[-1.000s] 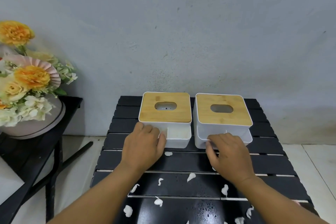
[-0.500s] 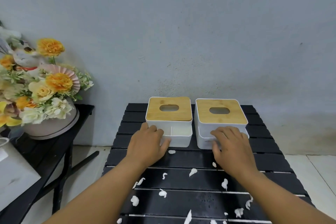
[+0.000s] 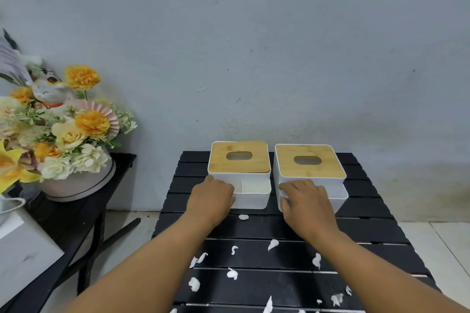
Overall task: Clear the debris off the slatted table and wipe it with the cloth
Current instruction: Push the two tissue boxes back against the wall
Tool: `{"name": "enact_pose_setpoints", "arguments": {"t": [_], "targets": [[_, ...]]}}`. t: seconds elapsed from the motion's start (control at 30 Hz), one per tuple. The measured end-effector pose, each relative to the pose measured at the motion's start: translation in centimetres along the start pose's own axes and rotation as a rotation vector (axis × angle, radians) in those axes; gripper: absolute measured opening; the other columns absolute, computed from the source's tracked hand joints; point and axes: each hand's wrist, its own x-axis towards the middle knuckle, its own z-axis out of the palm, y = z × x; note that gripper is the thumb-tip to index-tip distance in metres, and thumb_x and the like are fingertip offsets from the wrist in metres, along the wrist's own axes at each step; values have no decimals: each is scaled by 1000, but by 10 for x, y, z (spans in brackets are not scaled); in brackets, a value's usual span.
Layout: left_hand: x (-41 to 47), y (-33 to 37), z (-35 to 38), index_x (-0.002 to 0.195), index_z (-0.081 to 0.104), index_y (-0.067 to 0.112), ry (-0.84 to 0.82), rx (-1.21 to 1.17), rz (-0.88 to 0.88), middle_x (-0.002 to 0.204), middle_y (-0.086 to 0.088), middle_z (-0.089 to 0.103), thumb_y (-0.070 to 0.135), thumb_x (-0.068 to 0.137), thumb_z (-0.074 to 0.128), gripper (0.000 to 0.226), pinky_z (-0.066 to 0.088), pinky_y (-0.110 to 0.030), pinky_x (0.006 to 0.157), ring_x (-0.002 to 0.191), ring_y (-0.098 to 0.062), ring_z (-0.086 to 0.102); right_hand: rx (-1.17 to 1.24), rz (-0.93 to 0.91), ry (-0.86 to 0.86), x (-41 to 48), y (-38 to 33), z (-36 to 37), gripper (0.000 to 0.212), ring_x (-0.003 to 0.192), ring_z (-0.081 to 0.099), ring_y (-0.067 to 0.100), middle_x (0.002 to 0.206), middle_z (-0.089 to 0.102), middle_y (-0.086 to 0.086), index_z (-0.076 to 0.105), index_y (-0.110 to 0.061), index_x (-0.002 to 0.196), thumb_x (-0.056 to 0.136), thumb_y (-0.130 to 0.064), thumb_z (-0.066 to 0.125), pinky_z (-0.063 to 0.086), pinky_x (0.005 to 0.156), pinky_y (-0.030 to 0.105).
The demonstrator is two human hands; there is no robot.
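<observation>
**Status: early stage.** The black slatted table is not cleared. White paper scraps lie scattered on the slats behind both wrists, towards the person. One more sits between the two hands, just beside the left thumb. Nothing indicates that any have been collected. No cloth is in view, so as far as can be judged wiping has not begun.

**Left hand:** palm down, fingers bent over the left pocket of the front tray on the left box (white, wooden lid with an oval slot). The fingertips are hidden, so a grasp on the rim cannot be confirmed.

**Right hand:** fingers spread over the front tray of the right box, thumb against the tray's front wall. Grip or mere rest cannot be distinguished.

Beyond the fingertips the two boxes stand side by side, close but apart. Far to the left of the left hand, a flower arrangement stands on a separate side table.

**Outstanding, in my judgement:** deal with the boxes, gather every scrap, fetch the cloth, wipe.
</observation>
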Motion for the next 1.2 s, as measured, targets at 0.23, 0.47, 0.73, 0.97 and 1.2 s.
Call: {"name": "enact_pose_setpoints", "arguments": {"t": [0.23, 0.47, 0.73, 0.97, 1.2], "targets": [[3, -17, 6, 94, 56, 17, 41, 1, -19, 97, -2, 62, 35, 103, 39, 27, 39, -34, 63, 105, -24, 48, 48, 122, -72, 6, -8, 3, 31, 106, 53, 20, 116, 64, -10, 57, -28, 123, 93, -28, 49, 37, 87, 36], [4, -46, 16, 99, 56, 12, 68, -34, -36, 92, -3, 59, 32, 104, 39, 26, 42, -36, 63, 108, -26, 43, 30, 201, -68, 5, -15, 8, 6, 71, 47, 22, 71, 55, -4, 59, -22, 92, 86, -21, 57, 32, 70, 35], [6, -83, 24, 100, 57, 14, 116, -30, -68, 92, -2, 59, 27, 103, 43, 19, 37, -33, 62, 105, -26, 43, 43, 112, -5, 22, -39, 8, 4, 60, 34, 23, 69, 60, 4, 57, -14, 88, 92, -16, 56, 26, 63, 33], [7, -108, 26, 104, 57, 19, 124, -61, -112, 96, 1, 60, 36, 105, 39, 25, 35, -27, 67, 107, -21, 43, 91, 5, -5, 49, -84, 24, 7, 60, 34, 23, 69, 59, 4, 57, -14, 90, 94, -14, 52, 26, 64, 34], [19, -118, 28, 107, 59, 19, 104, -102, -139, 98, 0, 61, 35, 105, 38, 26, 44, -30, 76, 107, -20, 43, 60, -28, -64, 73, -108, 34, 6, 67, 37, 24, 82, 62, 4, 53, -17, 98, 95, -14, 48, 25, 67, 32]]}}
